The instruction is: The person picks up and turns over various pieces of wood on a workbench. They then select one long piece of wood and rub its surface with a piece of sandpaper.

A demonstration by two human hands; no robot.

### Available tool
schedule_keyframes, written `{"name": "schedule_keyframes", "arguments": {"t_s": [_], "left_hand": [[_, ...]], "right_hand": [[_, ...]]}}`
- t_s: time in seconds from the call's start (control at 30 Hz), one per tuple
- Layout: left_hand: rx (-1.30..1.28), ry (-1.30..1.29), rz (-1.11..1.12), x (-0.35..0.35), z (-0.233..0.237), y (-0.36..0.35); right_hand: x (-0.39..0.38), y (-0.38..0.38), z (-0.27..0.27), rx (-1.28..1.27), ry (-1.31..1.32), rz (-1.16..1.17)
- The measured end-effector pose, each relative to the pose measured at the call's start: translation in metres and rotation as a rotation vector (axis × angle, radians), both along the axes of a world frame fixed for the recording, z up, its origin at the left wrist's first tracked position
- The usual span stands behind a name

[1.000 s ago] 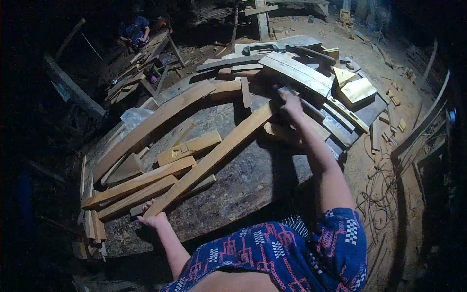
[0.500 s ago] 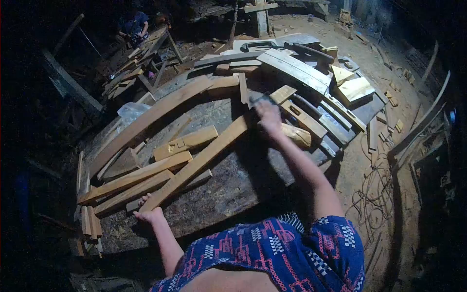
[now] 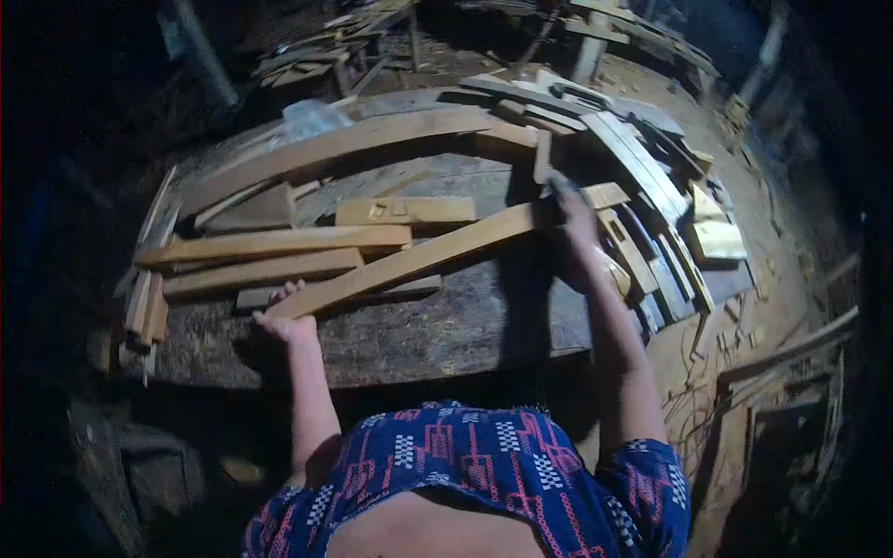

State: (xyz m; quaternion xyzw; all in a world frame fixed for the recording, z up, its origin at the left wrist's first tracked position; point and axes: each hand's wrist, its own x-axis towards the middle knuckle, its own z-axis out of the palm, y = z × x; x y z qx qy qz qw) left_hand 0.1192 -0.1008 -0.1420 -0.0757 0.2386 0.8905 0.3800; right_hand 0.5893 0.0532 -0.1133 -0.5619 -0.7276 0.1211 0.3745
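Note:
A long squared wooden beam slants over the worktable from lower left to upper right. My left hand is closed round its near left end, fingers showing on the far side. At the other end my right hand grips the beam, its fingers dim and in shadow. A small dark object shows at those fingertips; its kind cannot be made out. Behind the beam lie a mortised wooden piece and two more lengths of timber, a longer one and a shorter one. A short upright wooden piece stands beyond my right hand.
A long curved board lies along the worktable's far side. On the right are piled a pale plank, a slotted wooden block and a pale wood block. A clear plastic bag sits at the back left.
The view has tilted and swung left, so the table appears lower and flatter. Both hands stay at the two ends of the beam, which now looks less steep.

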Motion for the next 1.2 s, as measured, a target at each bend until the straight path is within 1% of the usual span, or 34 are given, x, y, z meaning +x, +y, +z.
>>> {"name": "schedule_keyframes", "arguments": {"t_s": [0.07, 0.13, 0.17, 0.2, 0.27, 0.3, 0.33, 0.37, 0.4, 0.43, 0.47, 0.5, 0.53, 0.57, 0.6, 0.63, 0.67, 0.7, 0.73, 0.77, 0.8, 0.83, 0.9, 0.93, 0.97, 1.0, 1.03, 1.07, 1.13, 1.17, 1.2], "left_hand": [[0.122, 0.023, -0.066, 0.002, -0.004, -0.001], [0.041, -0.062, -0.020, 0.010, -0.001, 0.003], [0.104, -0.073, -0.060, 0.020, 0.000, 0.008], [0.172, -0.072, -0.044, 0.011, -0.002, -0.004], [0.207, 0.016, -0.054, 0.008, -0.005, 0.002], [0.209, 0.023, -0.049, 0.007, -0.003, 0.001], [0.222, 0.048, -0.060, 0.008, 0.000, -0.002], [0.231, 0.069, -0.081, 0.012, 0.002, -0.003], [0.231, 0.070, -0.111, 0.012, -0.002, -0.004], [0.244, 0.196, -0.126, 0.008, -0.008, -0.006], [0.266, 0.321, -0.152, 0.006, -0.012, -0.004], [0.262, 0.262, -0.193, 0.011, 0.001, -0.010], [0.345, 0.270, -0.364, -0.002, -0.008, -0.012], [0.185, 0.303, -0.341, 0.006, -0.001, -0.020], [0.149, 0.454, -0.274, 0.000, -0.016, -0.013], [0.498, 0.269, -0.368, -0.001, -0.017, -0.017], [0.510, 0.260, -0.417, -0.002, -0.017, -0.015], [0.374, 0.298, -0.336, -0.004, -0.017, -0.013], [0.240, 0.338, -0.249, -0.002, -0.016, -0.009], [0.206, 0.260, -0.209, 0.003, -0.005, -0.008], [0.173, 0.180, -0.161, 0.007, 0.007, -0.007], [0.191, 0.128, -0.144, 0.010, 0.011, -0.007], [0.196, 0.104, -0.152, 0.006, 0.005, -0.006], [0.175, 0.110, -0.151, 0.006, 0.007, -0.007], [0.179, 0.116, -0.171, 0.007, 0.007, -0.006], [0.169, 0.094, -0.163, 0.006, 0.006, -0.004], [0.159, 0.073, -0.151, 0.004, 0.004, -0.005], [0.165, 0.082, -0.166, -0.001, -0.003, -0.007], [0.292, 0.144, -0.251, -0.010, -0.016, -0.005], [0.136, 0.067, -0.161, 0.001, 0.002, -0.006], [0.139, 0.069, -0.170, 0.004, 0.006, -0.004]], "right_hand": [[0.035, 0.009, 0.010, 0.024, 0.190, -0.070], [0.030, 0.015, -0.031, 0.113, -0.024, -0.077], [0.029, 0.018, -0.052, 0.163, -0.127, -0.086], [-0.020, -0.005, -0.034, 0.122, -0.148, -0.017], [-0.126, -0.047, 0.009, 0.034, -0.181, 0.122], [-0.150, -0.051, -0.024, 0.176, -0.416, 0.177], [-0.190, -0.074, -0.011, 0.056, -0.423, 0.279], [-0.226, -0.090, -0.012, 0.040, -0.324, 0.392], [-0.257, -0.101, -0.024, 0.112, -0.352, 0.483], [-0.288, -0.125, 0.004, 0.029, -0.243, 0.577], [-0.315, -0.128, -0.006, 0.074, -0.276, 0.700], [-0.336, -0.136, 0.004, 0.047, -0.197, 0.804], [-0.353, -0.133, 0.006, -0.032, -0.258, 0.976], [-0.366, -0.142, 0.005, 0.068, -0.271, 0.947], [-0.366, -0.147, 0.002, 0.167, -0.290, 0.918], [-0.353, -0.143, 0.007, 0.162, -0.293, 0.858], [-0.340, -0.141, 0.016, 0.162, -0.326, 0.932], [-0.327, -0.138, 0.022, 0.159, -0.360, 1.016], [-0.311, -0.130, 0.014, 0.207, -0.359, 0.942], [-0.289, -0.121, 0.004, 0.252, -0.359, 0.878], [-0.262, -0.111, 0.005, 0.265, -0.304, 0.800], [-0.227, -0.095, 0.005, 0.190, -0.248, 0.720], [-0.157, -0.068, 0.003, 0.076, -0.222, 0.425], [-0.116, -0.050, 0.001, 0.164, -0.288, 0.315], [-0.074, -0.020, -0.017, 0.172, -0.106, 0.260], [-0.051, -0.028, 0.012, 0.180, -0.176, 0.146], [-0.017, -0.015, -0.003, 0.189, -0.327, 0.015], [0.002, -0.009, -0.015, 0.115, -0.499, -0.157], [0.012, 0.002, -0.022, 0.014, -0.407, -0.259], [0.000, -0.002, -0.018, 0.032, -0.406, -0.335], [-0.020, -0.010, -0.013, 0.047, -0.408, -0.410]]}}
